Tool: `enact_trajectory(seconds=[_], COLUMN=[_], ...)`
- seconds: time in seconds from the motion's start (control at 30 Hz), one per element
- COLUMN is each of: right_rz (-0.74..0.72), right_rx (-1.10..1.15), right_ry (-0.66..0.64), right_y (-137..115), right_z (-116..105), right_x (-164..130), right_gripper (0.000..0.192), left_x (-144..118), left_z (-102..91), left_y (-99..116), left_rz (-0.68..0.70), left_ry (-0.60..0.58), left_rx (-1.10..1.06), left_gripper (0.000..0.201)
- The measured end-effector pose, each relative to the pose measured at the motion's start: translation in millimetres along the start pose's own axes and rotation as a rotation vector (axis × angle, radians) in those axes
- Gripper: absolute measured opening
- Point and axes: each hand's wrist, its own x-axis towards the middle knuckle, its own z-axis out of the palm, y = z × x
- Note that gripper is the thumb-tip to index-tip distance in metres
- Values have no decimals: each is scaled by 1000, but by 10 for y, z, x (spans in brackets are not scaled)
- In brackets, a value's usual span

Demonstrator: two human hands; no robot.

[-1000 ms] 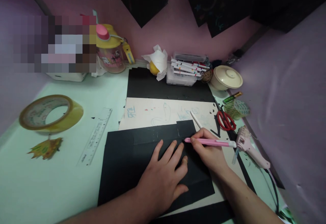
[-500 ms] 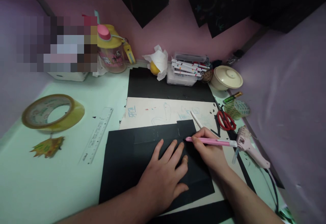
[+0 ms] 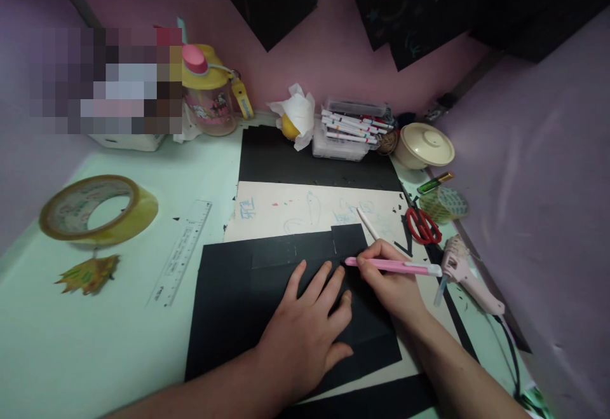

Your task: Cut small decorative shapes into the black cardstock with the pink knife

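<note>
On the large black paper sheet (image 3: 248,304), which lies over a cream board just in front of the person, the left hand (image 3: 305,330) is pressed flat with fingers spread, grasping nothing, while a slim pink craft knife (image 3: 395,267) is gripped by the right hand (image 3: 388,282) with its tip set at the sheet's upper right part. Faint straight lines and a stepped notch are seen near the sheet's far edge, so some marking or cutting seems already done, but most of the sheet is judged untouched. Right of the sheet, red-handled scissors (image 3: 423,224) and a pink glue gun (image 3: 464,273) are left lying.

Left hand (image 3: 305,333) lies flat, fingers spread; right hand (image 3: 391,282) pinched closed.
</note>
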Motion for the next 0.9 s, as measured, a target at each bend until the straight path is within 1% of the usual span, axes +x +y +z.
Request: enact_trajectory(seconds=[0.27, 0.53, 0.9], right_rz=[-13, -12, -2], right_rx=[-23, -19, -23], right_ry=[-8, 25, 37], right_y=[-8, 15, 33], right_z=[3, 12, 8], right_x=[10, 13, 8], right_gripper=[15, 16, 16], left_x=[6, 5, 0], left_z=[-2, -5, -20], left_y=[7, 15, 8], left_rz=[-3, -9, -4], left_ry=[-3, -8, -31], left_rx=[4, 1, -9], left_gripper=[58, 58, 57])
